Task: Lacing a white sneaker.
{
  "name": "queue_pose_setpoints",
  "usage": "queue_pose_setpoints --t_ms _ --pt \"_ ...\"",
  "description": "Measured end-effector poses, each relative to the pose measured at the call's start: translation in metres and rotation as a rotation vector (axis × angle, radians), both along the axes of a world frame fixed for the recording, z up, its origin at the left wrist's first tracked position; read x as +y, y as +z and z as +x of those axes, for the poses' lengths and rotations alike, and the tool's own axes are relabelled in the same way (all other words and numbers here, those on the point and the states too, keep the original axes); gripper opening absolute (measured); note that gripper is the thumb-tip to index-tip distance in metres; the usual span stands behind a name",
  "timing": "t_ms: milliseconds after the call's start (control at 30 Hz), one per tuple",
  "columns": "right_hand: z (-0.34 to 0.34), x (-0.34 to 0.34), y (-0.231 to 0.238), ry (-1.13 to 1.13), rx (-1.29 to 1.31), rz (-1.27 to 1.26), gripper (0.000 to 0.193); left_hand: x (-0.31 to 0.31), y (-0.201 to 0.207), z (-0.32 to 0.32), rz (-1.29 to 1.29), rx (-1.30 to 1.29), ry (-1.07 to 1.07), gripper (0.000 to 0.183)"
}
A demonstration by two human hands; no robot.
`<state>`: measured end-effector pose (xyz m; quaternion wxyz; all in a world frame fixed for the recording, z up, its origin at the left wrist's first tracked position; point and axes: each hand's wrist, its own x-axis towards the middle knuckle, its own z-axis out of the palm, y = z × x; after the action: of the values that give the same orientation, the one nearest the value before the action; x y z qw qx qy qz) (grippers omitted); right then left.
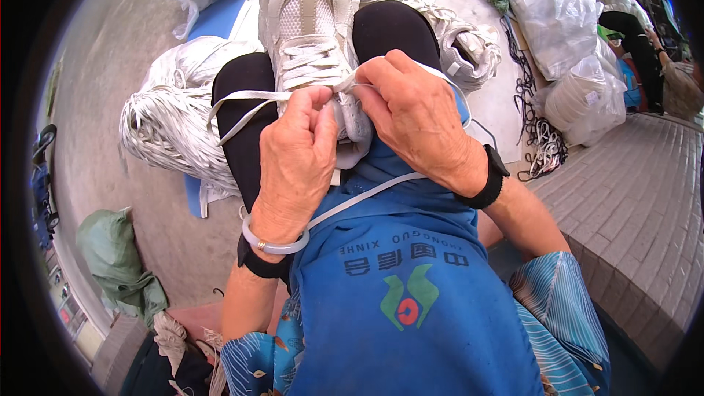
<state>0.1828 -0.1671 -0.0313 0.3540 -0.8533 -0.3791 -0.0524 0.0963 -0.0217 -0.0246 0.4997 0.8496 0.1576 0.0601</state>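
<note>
A white and beige sneaker (pixel 309 18) rests between my knees, its toe pointing away from me and its laces crossed over the tongue. At its upper eyelets my left hand (pixel 297 150) is closed in a pinch on the white shoelace (pixel 253 95), whose loop and loose end spread to the left over my black-clad knee. My right hand (pixel 418 117) pinches the lace just right of the tongue, close to a small bunched part. My fingers partly hide that spot. The shoe's heel lies below my hands, against the blue apron (pixel 411 249).
A big bundle of white laces (pixel 176 117) lies on the left. More white sneakers (pixel 469 51) stand beyond my right knee. Plastic bags (pixel 561 22), dark cords (pixel 528 88) and a grey slatted surface (pixel 623 183) are on the right. A green sack (pixel 110 249) sits on the floor, lower left.
</note>
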Motion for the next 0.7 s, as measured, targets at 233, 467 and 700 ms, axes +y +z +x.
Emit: queue_pose_setpoints --t_ms 233,467,700 --pt "-0.027 -0.006 0.020 0.023 -0.094 -0.209 0.048 -0.002 -0.003 0.001 -0.061 0.040 0.045 0.015" --pt "-0.034 0.003 0.002 -0.031 -0.141 -0.244 0.033 -0.004 -0.009 0.000 -0.006 -0.007 0.068 0.018" --pt "-0.029 0.000 -0.005 0.006 0.056 -0.058 0.025 -0.007 -0.010 0.002 0.116 -0.060 0.036 0.019"
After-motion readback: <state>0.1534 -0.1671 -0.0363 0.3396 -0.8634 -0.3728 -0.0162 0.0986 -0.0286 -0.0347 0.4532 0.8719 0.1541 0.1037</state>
